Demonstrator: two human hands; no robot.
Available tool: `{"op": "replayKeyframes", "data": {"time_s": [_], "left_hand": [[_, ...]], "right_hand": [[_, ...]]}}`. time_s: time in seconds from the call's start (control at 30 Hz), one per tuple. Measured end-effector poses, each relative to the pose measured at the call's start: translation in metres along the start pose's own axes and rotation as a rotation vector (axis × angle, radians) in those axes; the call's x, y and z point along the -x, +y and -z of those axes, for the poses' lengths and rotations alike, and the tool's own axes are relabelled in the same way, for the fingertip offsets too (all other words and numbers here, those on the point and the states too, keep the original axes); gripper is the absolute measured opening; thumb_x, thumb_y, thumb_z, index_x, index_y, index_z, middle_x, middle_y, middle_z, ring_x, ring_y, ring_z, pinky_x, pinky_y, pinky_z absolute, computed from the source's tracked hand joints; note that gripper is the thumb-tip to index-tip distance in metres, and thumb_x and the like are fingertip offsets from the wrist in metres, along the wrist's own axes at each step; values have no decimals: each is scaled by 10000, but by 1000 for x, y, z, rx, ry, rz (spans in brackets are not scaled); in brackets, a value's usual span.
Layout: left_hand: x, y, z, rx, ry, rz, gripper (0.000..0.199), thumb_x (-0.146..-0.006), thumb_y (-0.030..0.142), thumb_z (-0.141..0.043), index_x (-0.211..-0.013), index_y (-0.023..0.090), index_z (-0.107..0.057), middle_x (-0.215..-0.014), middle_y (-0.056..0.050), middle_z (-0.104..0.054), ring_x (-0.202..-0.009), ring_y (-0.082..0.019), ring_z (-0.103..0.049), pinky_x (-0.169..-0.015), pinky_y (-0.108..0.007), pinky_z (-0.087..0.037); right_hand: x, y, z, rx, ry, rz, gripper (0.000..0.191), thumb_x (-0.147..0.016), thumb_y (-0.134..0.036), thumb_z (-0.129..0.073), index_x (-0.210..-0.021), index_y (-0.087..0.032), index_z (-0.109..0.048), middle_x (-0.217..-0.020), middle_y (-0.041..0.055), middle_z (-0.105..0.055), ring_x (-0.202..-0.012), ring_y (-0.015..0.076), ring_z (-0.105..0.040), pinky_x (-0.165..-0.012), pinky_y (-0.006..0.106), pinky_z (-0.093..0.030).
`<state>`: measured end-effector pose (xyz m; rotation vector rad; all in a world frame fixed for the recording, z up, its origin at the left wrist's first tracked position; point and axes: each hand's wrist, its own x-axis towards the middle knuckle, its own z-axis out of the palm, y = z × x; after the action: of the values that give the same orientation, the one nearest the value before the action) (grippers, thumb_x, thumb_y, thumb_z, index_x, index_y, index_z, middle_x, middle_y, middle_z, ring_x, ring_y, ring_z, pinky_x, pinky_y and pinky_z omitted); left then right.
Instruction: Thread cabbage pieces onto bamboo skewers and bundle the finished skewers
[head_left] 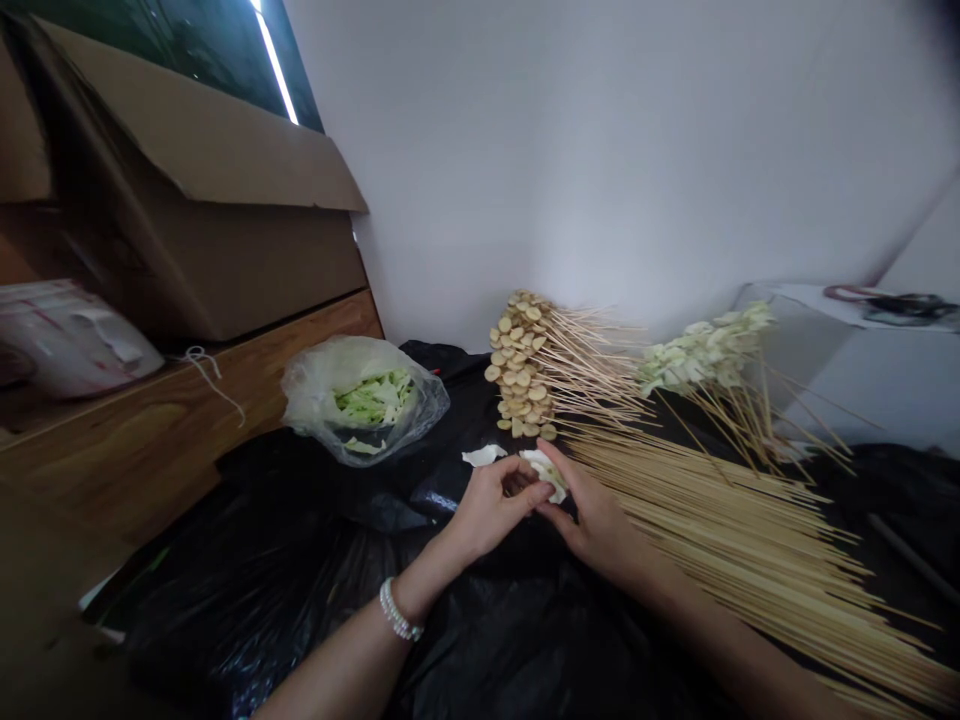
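My left hand (491,505), with a beaded bracelet on the wrist, is closed, its thumb and fingers pinching at the edge of a pale cabbage leaf piece (551,474). From the other side my right hand (592,520) grips the same piece between thumb and fingers. The fingers partly hide the piece, and I cannot tell whether a skewer is in it. Just beyond my left hand a loose white leaf piece (484,455) lies on the black plastic sheet (360,580). Long bare wooden skewers (735,520) are spread beside my right forearm.
A clear plastic bag (307,385) with cut cabbage (379,397) stands left of my hands. Skewered potato slices (521,365) are piled ahead, and skewered cabbage (705,350) lies farther right. A cardboard box (255,265) and a white tub (71,340) sit on the wooden surface (172,430).
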<state>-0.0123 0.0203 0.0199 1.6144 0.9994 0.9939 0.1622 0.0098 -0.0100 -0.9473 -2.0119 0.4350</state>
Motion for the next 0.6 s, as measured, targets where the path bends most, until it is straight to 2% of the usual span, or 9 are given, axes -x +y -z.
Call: {"op": "replayKeyframes", "data": {"time_s": [0.13, 0.23, 0.4, 0.5, 0.6], "left_hand": [[-6, 0, -1, 211, 13, 98, 295, -667, 378, -752, -767, 153, -589, -660, 1, -614, -537, -103, -536, -534, -219, -421], [-7, 3, 0, 286, 11, 118, 237, -644, 297, -745, -756, 145, -602, -703, -11, -622, -576, -96, -532, -552, -209, -432], [-6, 4, 2, 287, 4, 119, 142, -667, 241, -687, -759, 151, -625, -710, -16, -612, -628, -111, -540, -587, -213, -449], [-8, 1, 5, 291, 47, 138, 119, -676, 237, -637, -766, 160, -626, -704, -6, -607, -623, -114, -536, -594, -217, -452], [-10, -3, 11, 276, 101, 135, 124, -674, 218, -571, -769, 166, -630, -685, 1, -607, -621, -121, -538, -575, -207, -427]], "right_hand": [[0, -9, 3, -48, -53, -18, 774, -851, -196, -546, -1521, -272, -168, -1527, 62, -337, -1375, 232, -357, -1134, 445, -309], [-3, -12, 7, -147, -31, -120, 710, -849, -248, -573, -1492, -251, -271, -1474, 84, -423, -1331, 248, -421, -1115, 454, -332], [-9, -13, 13, -434, 10, -314, 481, -887, -324, -531, -1357, -256, -453, -1315, 65, -575, -1160, 216, -572, -1003, 386, -457], [-12, -14, 15, -544, 75, -452, 381, -864, -364, -549, -1229, -256, -537, -1209, 48, -628, -1056, 218, -619, -933, 386, -507], [-15, -12, 15, -689, 130, -569, 392, -813, -406, -604, -1174, -264, -553, -1132, 48, -652, -933, 226, -661, -807, 394, -567]]}}
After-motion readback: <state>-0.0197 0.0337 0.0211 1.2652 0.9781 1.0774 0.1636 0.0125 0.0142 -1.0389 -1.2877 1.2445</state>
